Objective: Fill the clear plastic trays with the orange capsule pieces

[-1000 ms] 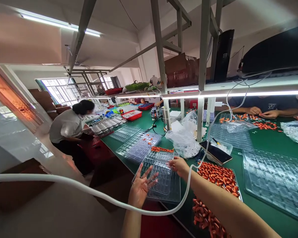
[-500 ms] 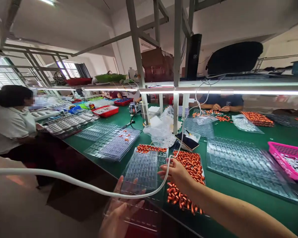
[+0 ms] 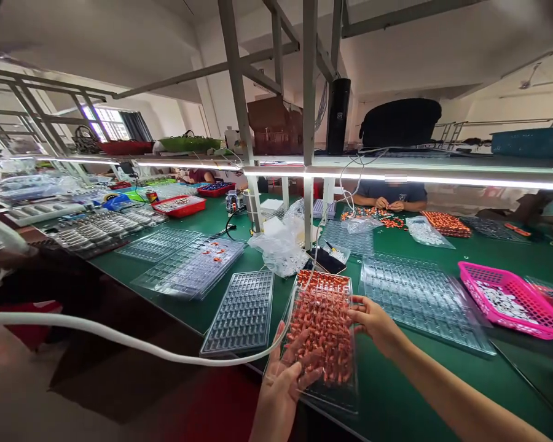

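Observation:
A clear plastic tray [image 3: 334, 396] lies over a tray packed with orange curved pieces [image 3: 325, 325], whose colour shows through it. My left hand [image 3: 283, 371] grips the clear tray's near left side, its fingers partly spread along the plastic. My right hand [image 3: 373, 319] pinches the right edge, thumb and fingertips close together. Just left of them sits a clear pocketed tray [image 3: 244, 310] with rows of grey-looking pockets. A white cable [image 3: 166, 353] crosses in front of the view and passes over the left hand's fingertips.
Stacks of clear trays lie left [image 3: 198, 264] and right [image 3: 419, 301]. A pink basket [image 3: 544, 319] holds white pieces. Behind the work are a plastic bag [image 3: 281, 245], a phone [image 3: 325, 261] and a shelf post [image 3: 309, 123]. Across the table, a co-worker's hands [image 3: 389, 204] handle orange pieces.
Both hands moved right with the clear tray, from above the left tray to over the orange pieces. Orange pieces no longer show at the left tray's far end. The view turned slightly right.

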Demonstrator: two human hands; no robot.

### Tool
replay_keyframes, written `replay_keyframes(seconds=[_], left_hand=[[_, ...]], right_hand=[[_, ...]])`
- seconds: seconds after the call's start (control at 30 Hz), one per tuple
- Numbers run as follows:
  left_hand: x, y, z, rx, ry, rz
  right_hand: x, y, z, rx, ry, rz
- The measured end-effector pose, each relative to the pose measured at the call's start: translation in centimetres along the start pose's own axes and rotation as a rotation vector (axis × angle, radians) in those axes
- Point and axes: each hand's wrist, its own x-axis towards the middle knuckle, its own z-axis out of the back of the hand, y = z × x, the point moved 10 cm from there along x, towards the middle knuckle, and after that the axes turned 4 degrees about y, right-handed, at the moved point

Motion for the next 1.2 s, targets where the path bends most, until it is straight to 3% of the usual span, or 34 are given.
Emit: replay_keyframes(seconds=[0.4,0.77,0.97,1.2], left_hand=[[0.4,-0.6,-0.9,0.177,-0.131,0.016],[1.3,-1.5,0.4,0.310,-0.253,-0.016],[1.9,-1.6,1.0,0.528,-0.173,0.109],[0.6,-2.7,2.1,0.666,-0.152,0.213]], right_hand=[[3.5,-1.7,1.2,-0.108,0.033,0.015],[4.5,-2.5,1.6,-0.100,0.012,0.007],[4.5,-2.4,2.1,-0.167,0.007,0.007],[4.6,-2.6,2.7,-0.290,0.005,-0.003]])
